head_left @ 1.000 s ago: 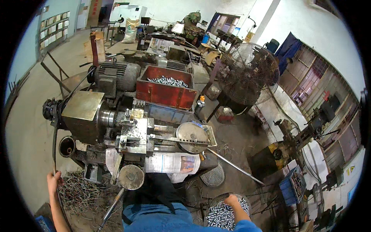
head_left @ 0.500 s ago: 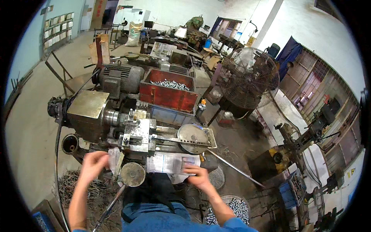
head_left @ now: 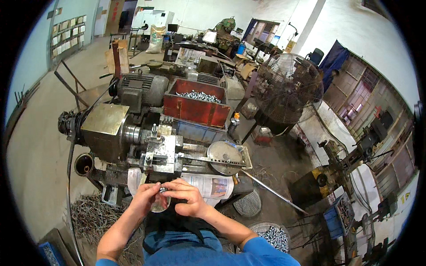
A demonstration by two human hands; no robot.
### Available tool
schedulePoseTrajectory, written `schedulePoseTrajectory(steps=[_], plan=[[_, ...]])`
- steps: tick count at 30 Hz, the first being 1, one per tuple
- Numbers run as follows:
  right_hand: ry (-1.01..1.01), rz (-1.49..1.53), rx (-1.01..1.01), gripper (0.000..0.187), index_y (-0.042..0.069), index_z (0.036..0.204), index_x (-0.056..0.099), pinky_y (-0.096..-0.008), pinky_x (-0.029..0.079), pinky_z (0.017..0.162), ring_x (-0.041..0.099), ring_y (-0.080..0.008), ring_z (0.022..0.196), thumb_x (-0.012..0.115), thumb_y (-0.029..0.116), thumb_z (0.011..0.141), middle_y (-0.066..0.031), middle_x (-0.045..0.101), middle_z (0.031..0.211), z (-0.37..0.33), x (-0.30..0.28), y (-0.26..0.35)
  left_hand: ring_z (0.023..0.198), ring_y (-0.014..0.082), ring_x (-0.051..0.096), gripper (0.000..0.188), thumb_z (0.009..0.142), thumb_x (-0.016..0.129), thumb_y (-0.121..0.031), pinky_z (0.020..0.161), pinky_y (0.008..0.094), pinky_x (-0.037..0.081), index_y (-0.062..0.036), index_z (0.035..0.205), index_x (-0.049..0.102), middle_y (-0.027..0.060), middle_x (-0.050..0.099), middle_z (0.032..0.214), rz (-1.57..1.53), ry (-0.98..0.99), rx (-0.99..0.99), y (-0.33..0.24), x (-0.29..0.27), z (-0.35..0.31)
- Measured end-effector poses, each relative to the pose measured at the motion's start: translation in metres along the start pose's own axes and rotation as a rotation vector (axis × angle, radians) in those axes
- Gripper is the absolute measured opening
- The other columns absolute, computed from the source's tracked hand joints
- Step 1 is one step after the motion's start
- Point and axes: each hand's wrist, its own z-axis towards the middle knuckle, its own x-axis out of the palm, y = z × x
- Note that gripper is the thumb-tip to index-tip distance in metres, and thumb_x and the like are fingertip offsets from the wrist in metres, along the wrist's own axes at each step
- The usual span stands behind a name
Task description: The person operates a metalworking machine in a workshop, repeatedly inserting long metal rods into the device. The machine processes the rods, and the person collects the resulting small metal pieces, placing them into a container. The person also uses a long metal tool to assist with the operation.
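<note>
- Your left hand (head_left: pixel 146 197) and right hand (head_left: pixel 188 197) now meet at the front of the lathe (head_left: pixel 146 142). A second ago they were wide apart: the left low by the swarf pile (head_left: pixel 95 217), the right down near the basket of small parts (head_left: pixel 275 237).
- Between them sits a small metal workpiece (head_left: pixel 163 190), just below the carriage (head_left: pixel 160 153) and over the round handwheel (head_left: pixel 160 204), which your left hand partly covers.
- Left hand: fingers curled narrow about the piece and the wheel rim — which of the two it actually grips, I cannot tell.
- Right hand: thumb and forefinger pinched on the workpiece, the other fingers folded.
- Judgement: both hands have left the floor-level stock and closed on one part, so the work has moved from fetching to handling at the machine.
- The newspaper sheet (head_left: pixel 211 186) lies just beside your right hand; the red bin of parts (head_left: pixel 195 108) stands behind the lathe, well apart from both hands.
</note>
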Motion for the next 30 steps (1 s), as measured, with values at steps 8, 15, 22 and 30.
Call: schedulePoseTrajectory(steps=[8,15,22,30], plan=[[0.157,-0.314,0.006,0.048,0.001,0.105,0.059,-0.0413,0.046,0.084,0.054,-0.037,0.097,0.063,0.009,0.058,-0.0178,0.055,0.114,0.012,0.009,0.008,0.056,0.0082,0.055,0.027,0.084,0.065,-0.026,0.049,0.0227,0.042,0.0007,0.079,0.06,0.0034,0.059,0.063,0.404,-0.13,0.169,-0.009,-0.008,-0.001],[0.265,-0.347,-0.097,0.041,0.0,0.092,0.064,-0.0378,0.049,0.076,0.057,-0.0308,0.087,0.062,0.011,0.052,-0.0147,0.06,0.102,0.053,0.018,-0.001,0.054,0.0078,0.054,0.029,0.082,0.065,-0.028,0.048,0.0247,0.042,-0.0002,0.074,0.061,0.0048,0.059,0.062,0.838,-0.142,0.257,-0.047,-0.027,-0.012],[0.348,-0.539,-0.074,0.036,0.003,0.088,0.067,-0.0407,0.047,0.08,0.057,-0.0333,0.091,0.063,0.016,0.055,-0.0177,0.061,0.102,0.127,0.012,-0.055,0.065,0.0182,0.061,0.028,0.081,0.063,-0.025,0.058,0.0334,0.047,0.0003,0.094,0.062,0.0126,0.063,0.07,1.172,-0.429,0.353,-0.108,-0.098,-0.067],[0.633,-1.112,0.164,0.026,0.016,0.077,0.073,-0.0328,0.04,0.089,0.055,-0.0227,0.093,0.061,0.022,0.054,-0.0073,0.066,0.082,0.184,0.033,-0.164,0.073,0.0373,0.06,0.03,0.078,0.062,-0.026,0.063,0.0456,0.046,-0.0031,0.097,0.06,0.0197,0.06,0.072,1.793,-1.051,-0.107,-0.101,-0.187,-0.212]])
